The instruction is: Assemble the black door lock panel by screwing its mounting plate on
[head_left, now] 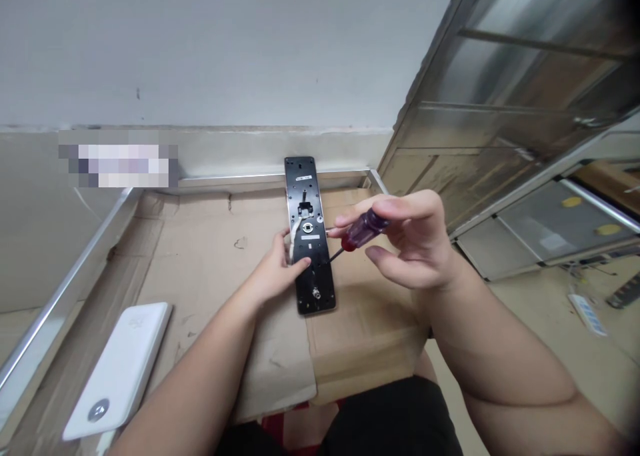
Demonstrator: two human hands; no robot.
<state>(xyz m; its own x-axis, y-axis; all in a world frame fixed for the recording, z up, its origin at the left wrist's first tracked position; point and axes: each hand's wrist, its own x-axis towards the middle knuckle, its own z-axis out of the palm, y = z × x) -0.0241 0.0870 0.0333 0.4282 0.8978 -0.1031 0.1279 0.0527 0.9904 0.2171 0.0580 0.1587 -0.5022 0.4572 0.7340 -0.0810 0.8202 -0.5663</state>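
Observation:
A long black lock plate (306,196) lies flat on cardboard (210,256), its length running away from me. My left hand (280,266) grips its left edge, thumb on the black face and fingers round a white cable (295,233) beside it. My right hand (405,239) is closed round the dark red handle of a screwdriver (363,229). The screwdriver's thin shaft slants down-left, and its tip meets the plate near its middle right edge.
A white flat device (123,366) lies on the cardboard at the lower left. A metal rail (65,293) runs along the left, a grey wall stands behind. A glass-and-metal frame (500,129) rises at the right, with a power strip (587,313) on the floor.

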